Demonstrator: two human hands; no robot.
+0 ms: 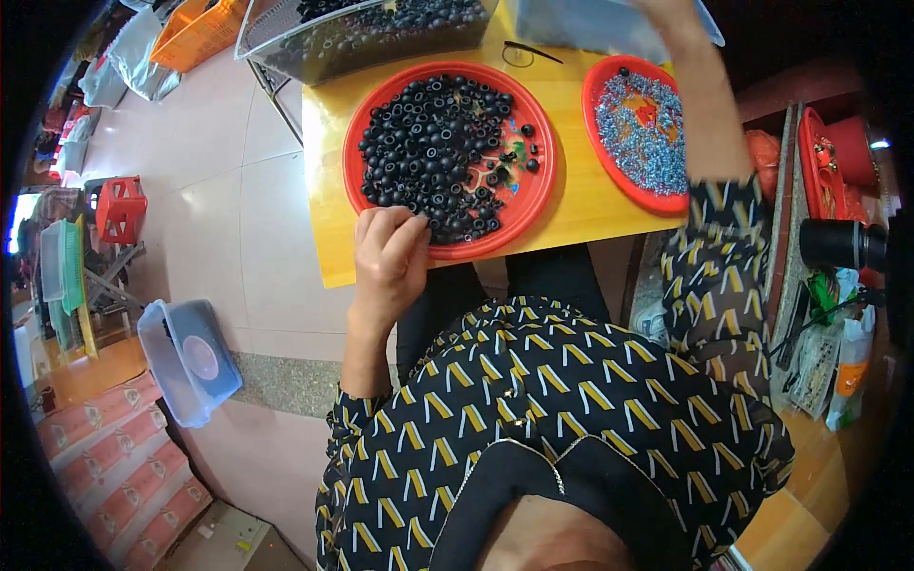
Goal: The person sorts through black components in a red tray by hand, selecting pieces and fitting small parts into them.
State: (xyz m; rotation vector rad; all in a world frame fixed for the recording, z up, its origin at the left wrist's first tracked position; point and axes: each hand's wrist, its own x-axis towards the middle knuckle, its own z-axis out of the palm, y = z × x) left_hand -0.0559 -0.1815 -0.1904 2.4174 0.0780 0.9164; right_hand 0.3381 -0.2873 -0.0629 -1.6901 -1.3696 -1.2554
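Observation:
A round red tray on the yellow table holds many small black hollow round pieces, like beads or caps, heaped mostly to its left. At its near left rim my left hand is closed, thumb and fingers pressed together beside the pieces. Whatever it pinches, if anything, is hidden. My right arm stretches far forward over a second red tray spread with tiny blue-grey beads. The top edge of the picture cuts off most of my right hand, near a clear bluish plastic bin; its fingers do not show.
A clear bin with more black pieces stands at the far left of the yellow table. Eyeglasses lie between the bins. Left on the floor are a blue plastic tub and a red stool. A black cylinder is right.

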